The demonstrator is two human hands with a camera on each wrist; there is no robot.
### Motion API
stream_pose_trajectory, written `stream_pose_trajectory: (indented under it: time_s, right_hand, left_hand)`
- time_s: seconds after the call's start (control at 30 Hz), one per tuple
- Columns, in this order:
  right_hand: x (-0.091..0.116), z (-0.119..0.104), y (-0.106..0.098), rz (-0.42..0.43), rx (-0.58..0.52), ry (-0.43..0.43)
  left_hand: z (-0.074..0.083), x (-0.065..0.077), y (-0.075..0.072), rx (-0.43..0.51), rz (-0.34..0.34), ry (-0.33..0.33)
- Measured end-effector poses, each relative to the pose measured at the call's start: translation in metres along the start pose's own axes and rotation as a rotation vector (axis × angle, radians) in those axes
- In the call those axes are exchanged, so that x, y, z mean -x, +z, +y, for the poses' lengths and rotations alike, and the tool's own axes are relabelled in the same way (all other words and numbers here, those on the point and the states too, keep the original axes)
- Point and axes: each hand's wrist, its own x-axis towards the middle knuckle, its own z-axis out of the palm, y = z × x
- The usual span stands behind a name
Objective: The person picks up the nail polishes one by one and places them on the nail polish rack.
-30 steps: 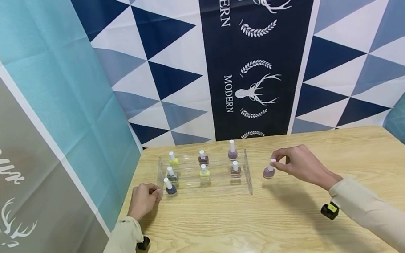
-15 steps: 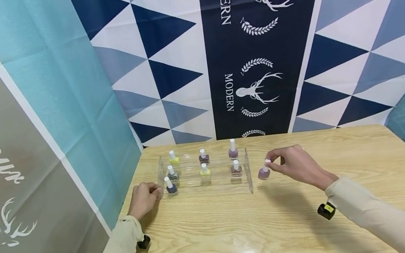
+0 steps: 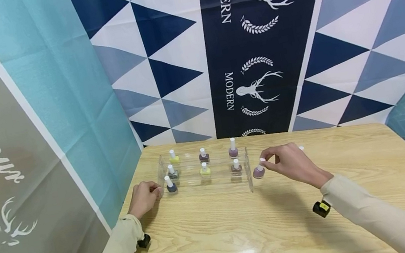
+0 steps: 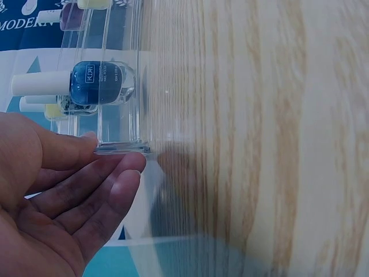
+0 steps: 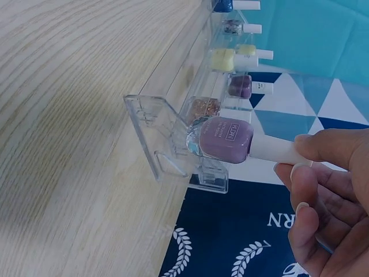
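My right hand (image 3: 290, 164) pinches the white cap of a mauve nail polish bottle (image 5: 226, 139). The bottle hangs tilted just off the right end of a clear stepped display rack (image 3: 213, 188). At the rack's left end, my left hand (image 3: 144, 198) has its thumb and fingers about the end panel. A dark blue nail polish (image 4: 95, 82) stands on the front step close to that hand. Further bottles on the rack are a glittery one (image 3: 173, 174), a yellow one (image 3: 205, 171), a brownish glitter one (image 3: 236, 168), and, at the back, yellow (image 3: 174, 158), dark purple (image 3: 204, 157) and mauve (image 3: 233, 151).
The rack stands on a light wooden table (image 3: 207, 243), near its back edge. Behind my right hand a white cap (image 3: 301, 148) peeks out, its bottle hidden. Patterned cloth (image 3: 178, 81) hangs behind and at the left of the table.
My right hand has moved left with the mauve nail polish, bringing it close to the rack's right end. A white cap has come into sight behind that hand. The left hand has stayed put.
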Motion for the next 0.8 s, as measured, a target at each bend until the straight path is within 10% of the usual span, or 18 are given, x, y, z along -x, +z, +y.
stream_pose_trajectory:
  time_s: [0.8]
  right_hand:
    - [-0.018,-0.018,0.019,0.027,-0.053,-0.078]
  left_hand:
    - [0.0,-0.001,0.001,-0.004,-0.004,-0.012]
